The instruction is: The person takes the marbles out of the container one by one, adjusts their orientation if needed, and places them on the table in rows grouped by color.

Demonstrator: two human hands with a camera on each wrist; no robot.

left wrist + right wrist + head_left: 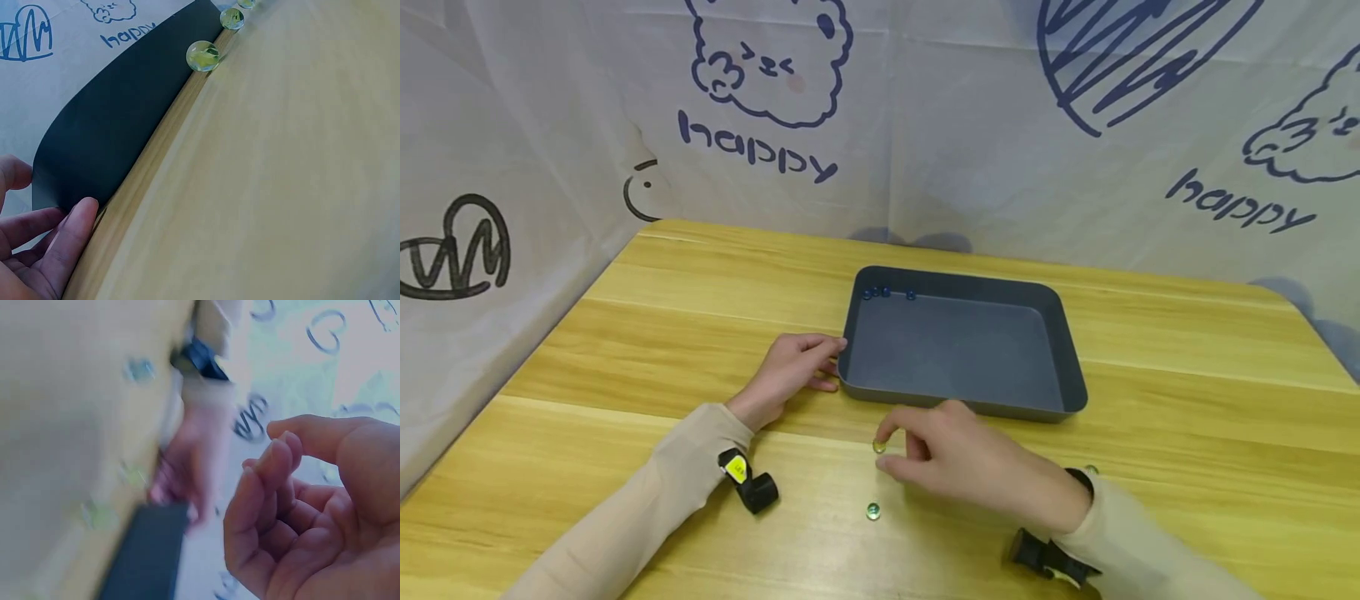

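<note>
The left hand (790, 367) touches a dark-grey rectangular tray (958, 350); whether it pinches, I cannot tell. In front lies a round, clear-yellow glassy marble (879, 447), near the right hand (962, 458), thumb and forefinger slightly parted, seemingly empty; this looks like picking up, calling for a lower, careful pinch.

A dark-grey rectangular tray (958, 354) lies flat, small blue balls (886, 292) (probably glass) inside, far left; yellow-swirled clear glass marbles (203, 56) and a greenish glass marble (873, 511) lie outside.

a creased white cloth (955, 175) — dark doodles (771, 62), "happy" lettering (756, 148) — behind a yellow wood-grain table (1187, 358).
</note>
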